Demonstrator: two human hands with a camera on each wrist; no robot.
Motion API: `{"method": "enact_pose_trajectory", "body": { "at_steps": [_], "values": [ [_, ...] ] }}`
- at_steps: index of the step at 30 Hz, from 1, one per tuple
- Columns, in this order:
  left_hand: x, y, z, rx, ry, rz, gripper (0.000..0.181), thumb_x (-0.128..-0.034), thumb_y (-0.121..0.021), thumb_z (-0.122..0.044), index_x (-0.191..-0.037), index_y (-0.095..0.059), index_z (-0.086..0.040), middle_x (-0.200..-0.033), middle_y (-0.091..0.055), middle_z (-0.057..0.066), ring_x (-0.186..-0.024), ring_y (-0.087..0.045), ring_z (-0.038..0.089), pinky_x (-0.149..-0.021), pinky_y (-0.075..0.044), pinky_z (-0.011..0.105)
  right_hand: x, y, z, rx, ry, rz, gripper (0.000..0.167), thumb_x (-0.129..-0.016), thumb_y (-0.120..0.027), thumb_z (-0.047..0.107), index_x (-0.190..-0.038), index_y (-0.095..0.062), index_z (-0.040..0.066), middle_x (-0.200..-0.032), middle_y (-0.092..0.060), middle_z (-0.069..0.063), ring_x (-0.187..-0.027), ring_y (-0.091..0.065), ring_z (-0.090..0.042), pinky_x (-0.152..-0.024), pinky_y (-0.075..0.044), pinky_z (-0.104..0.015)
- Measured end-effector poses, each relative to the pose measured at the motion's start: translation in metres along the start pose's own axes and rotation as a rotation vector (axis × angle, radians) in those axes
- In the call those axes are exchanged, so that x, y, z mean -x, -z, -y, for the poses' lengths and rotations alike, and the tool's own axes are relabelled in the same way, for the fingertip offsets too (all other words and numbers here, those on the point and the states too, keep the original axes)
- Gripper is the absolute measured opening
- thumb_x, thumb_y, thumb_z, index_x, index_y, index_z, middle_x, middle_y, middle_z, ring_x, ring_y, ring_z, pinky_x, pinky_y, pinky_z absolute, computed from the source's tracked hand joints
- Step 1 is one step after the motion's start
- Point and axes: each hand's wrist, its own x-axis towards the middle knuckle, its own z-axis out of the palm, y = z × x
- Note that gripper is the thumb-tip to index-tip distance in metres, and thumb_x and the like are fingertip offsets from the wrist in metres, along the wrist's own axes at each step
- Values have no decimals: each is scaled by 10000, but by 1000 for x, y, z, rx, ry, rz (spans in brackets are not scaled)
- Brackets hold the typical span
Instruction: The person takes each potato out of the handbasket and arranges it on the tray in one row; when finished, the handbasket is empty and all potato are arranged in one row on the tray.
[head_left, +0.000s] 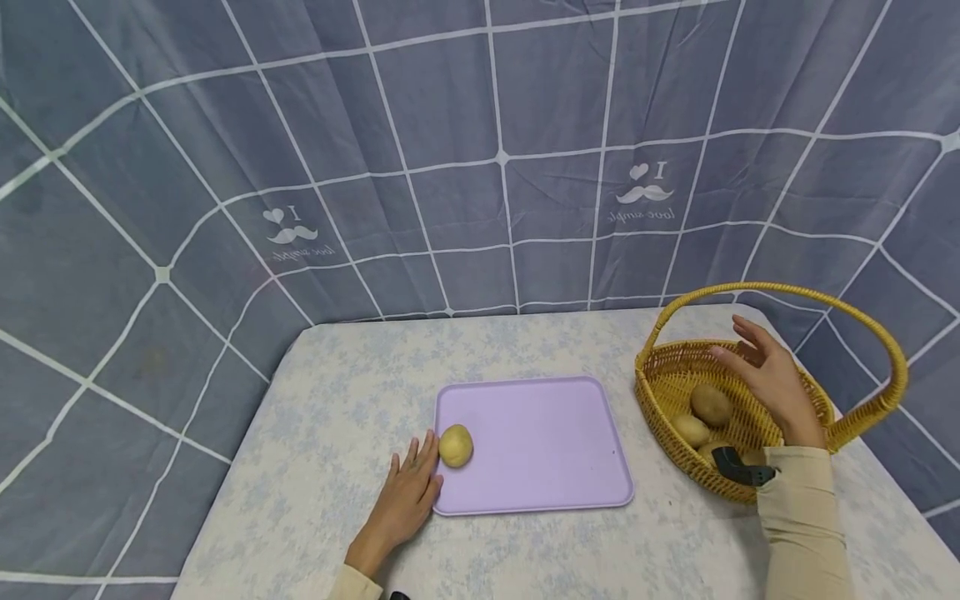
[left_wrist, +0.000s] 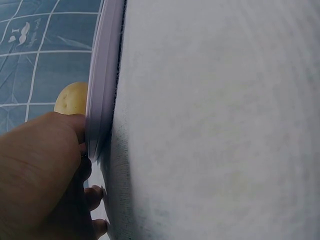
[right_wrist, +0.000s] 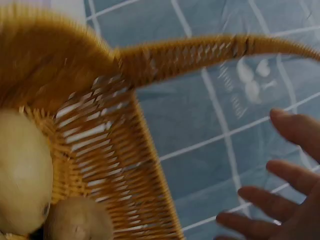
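While our left fingers [head_left: 427, 447] and right fingers [head_left: 756, 335] extend, a lilac rectangular tray [head_left: 540, 446] stretches crosswise.
Floral white table [head_left: 330, 417], blue-grey gridded curtain [head_left: 555, 92].

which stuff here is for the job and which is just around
Likely for the job:
- lilac tray, left hand at its edge
- potato on the tray
- basket, right hand above it
- potatoes inside

Likely just around:
- floral tablecloth
- grid-patterned backdrop
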Motion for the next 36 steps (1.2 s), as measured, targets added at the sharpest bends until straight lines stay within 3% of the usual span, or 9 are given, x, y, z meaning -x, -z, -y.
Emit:
{"method": "enact_pose_trajectory", "body": {
  "at_steps": [2,5,10,20,25,27,30,32,36],
  "values": [
    [0,0,0,-1,8,7,557,-1015,-454,-213,-1494,-265,-2,-1565,-220,132,-1438,-176,385,-1121,-92,643,-7,2,-9,-13,-47,58,796,-969,-561,336,-1550,-73,95,-1554,-100,-300,-1345,-202,-571,-1036,-367,-549],
    [1,0,0,3,5,1,556,-1014,-459,-211,-1494,-273,-1,-1564,-228,136,-1438,-179,385,-1118,-90,648,-15,1,-22,-25,-97,136,833,-977,-542,348,-1540,-2,55,-1549,-20,-324,-1356,-96,-595,-1011,-207,-721],
    [1,0,1,2,-2,-1,557,-1014,-460,-214,-1490,-274,5,-1561,-231,144,-1433,-188,396,-1112,-99,655,-19,-5,-35,18,-138,211,847,-974,-540,374,-1535,-7,29,-1546,-17,-331,-1359,-86,-590,-1015,-195,-726],
    [1,0,0,4,-11,-13,551,-1014,-461,-197,-1487,-276,14,-1558,-236,143,-1431,-190,394,-1108,-97,662,-16,-10,-47,202,-125,337,776,-973,-542,331,-1460,-160,-137,-1443,-184,-434,-1286,-205,-618,-970,-294,-695],
    [1,0,0,1,-4,-5,554,-1014,-458,-199,-1492,-268,6,-1561,-230,136,-1435,-182,386,-1114,-91,655,-13,-13,-52,165,-77,373,677,-962,-565,242,-1418,-270,-162,-1406,-295,-424,-1271,-298,-579,-964,-354,-637],
    [1,-1,0,2,3,-1,558,-1014,-455,-205,-1496,-262,-3,-1565,-222,127,-1440,-175,378,-1119,-85,647,-11,-14,-54,122,-88,390,652,-965,-557,223,-1416,-285,-160,-1396,-336,-408,-1261,-355,-524,-966,-388,-569],
    [1,-2,1,13,13,7,565,-1014,-455,-208,-1503,-249,-17,-1571,-205,113,-1447,-159,364,-1126,-72,637,-10,-16,-56,76,-128,406,657,-965,-550,222,-1411,-278,-177,-1313,-454,-358,-1139,-500,-326,-920,-439,-373],
    [1,-3,2,17,16,10,568,-1014,-455,-210,-1507,-242,-24,-1574,-196,106,-1450,-150,358,-1129,-64,633,-10,-16,-58,68,-144,413,652,-963,-547,216,-1392,-287,-200,-1253,-502,-326,-1048,-515,-192,-861,-442,-280],
    [1,-4,3,16,15,8,571,-1012,-460,-209,-1507,-242,-26,-1574,-195,103,-1450,-148,356,-1128,-65,633,-8,-16,-61,-18,-116,408,458,-960,-545,157,-1237,-461,-198,-912,-588,-158,-800,-514,-80,-705,-449,-233]
  ]
}}
